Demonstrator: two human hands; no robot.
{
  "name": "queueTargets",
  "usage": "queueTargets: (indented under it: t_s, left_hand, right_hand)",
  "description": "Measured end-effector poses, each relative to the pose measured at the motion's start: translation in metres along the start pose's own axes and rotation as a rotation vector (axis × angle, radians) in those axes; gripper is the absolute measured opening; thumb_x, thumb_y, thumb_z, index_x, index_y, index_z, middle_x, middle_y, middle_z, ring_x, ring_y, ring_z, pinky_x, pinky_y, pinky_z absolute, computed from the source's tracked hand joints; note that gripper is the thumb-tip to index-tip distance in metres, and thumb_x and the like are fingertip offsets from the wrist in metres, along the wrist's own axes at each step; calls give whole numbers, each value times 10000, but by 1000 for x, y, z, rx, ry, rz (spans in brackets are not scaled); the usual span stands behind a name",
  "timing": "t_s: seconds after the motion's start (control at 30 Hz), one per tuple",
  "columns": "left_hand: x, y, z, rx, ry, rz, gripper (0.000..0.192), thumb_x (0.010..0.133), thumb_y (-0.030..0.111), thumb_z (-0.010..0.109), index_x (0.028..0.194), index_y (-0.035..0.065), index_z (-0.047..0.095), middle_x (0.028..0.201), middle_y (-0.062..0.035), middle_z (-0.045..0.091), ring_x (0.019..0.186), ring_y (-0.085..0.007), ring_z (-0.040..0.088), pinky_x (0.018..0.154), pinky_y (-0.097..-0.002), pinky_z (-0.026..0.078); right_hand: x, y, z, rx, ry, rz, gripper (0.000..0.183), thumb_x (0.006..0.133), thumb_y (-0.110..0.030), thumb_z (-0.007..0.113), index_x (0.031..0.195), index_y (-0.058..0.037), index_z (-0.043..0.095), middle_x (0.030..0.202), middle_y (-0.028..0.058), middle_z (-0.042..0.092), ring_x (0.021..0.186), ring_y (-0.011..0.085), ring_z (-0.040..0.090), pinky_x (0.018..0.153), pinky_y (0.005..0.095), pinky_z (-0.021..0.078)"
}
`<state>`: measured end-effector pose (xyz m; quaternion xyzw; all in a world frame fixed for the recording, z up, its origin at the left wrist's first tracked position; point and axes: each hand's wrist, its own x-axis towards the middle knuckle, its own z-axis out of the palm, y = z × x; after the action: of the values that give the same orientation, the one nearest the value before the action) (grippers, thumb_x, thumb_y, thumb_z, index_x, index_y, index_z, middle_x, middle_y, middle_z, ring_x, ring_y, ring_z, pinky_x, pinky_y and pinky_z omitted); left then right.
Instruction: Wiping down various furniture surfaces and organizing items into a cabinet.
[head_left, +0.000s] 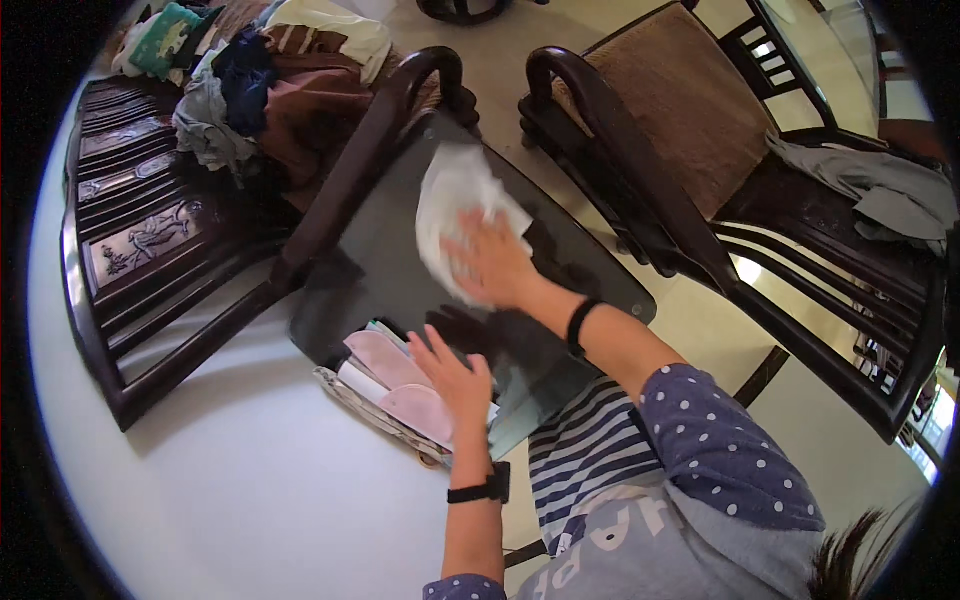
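Between two carved wooden seats stands a small table with a dark glass top (375, 255). My right hand (491, 259) lies flat with spread fingers on a crumpled white cloth (454, 187), pressing it on the glass. Nearer the wall, my left hand (457, 379) is over a bundle of pink and white items (390, 360) at the table's edge; its fingers are apart and grip nothing that I can see. Whether it touches the bundle I cannot tell. A patterned strip (375, 416), perhaps a pouch or case, runs along the wall side of these items.
Left of the table is a dark carved wooden bench (150, 232) piled with clothes (300, 112). At the right stands a wooden armchair (637, 172) with a brown seat cover (682, 97) and a grey garment (877, 187). Their curved armrests flank the table; a white wall (247, 495) borders it.
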<state>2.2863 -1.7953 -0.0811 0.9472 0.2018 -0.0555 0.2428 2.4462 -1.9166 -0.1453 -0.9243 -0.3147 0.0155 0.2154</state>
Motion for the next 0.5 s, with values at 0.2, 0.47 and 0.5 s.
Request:
queueTargets:
  t_s: [0.2, 0.47, 0.5]
  left_hand:
    - [70, -59, -26, 50, 12, -185, 688, 937, 290, 473, 1495, -31, 232, 1548, -309, 152, 1447, -457, 109, 1182, -523, 94]
    - [141, -46, -1, 133, -256, -160, 983, 917, 645, 448, 1537, 13, 21, 1567, -314, -49, 1463, -455, -51, 1172, -549, 2]
    - [142, -46, 2, 179, -266, -111, 1065, 876, 685, 494, 1537, 17, -7, 1557, -334, -71, 1458, -466, -69, 1167, -559, -11]
  right_hand:
    - [-94, -26, -5, 396, -329, -510, 617, 820, -392, 633, 1402, -260, 476, 1538, 178, 319, 1374, 314, 386, 1146, 578, 189]
    - [123, 5, 22, 133, 137, 8, 631, 793, -432, 660, 1375, -252, 495, 1504, 136, 364, 1421, 353, 288, 1152, 596, 135]
    - [133, 16, 20, 113, 171, 68, 680, 812, -440, 640, 1428, -222, 448, 1526, 142, 335, 1418, 353, 292, 1135, 584, 181]
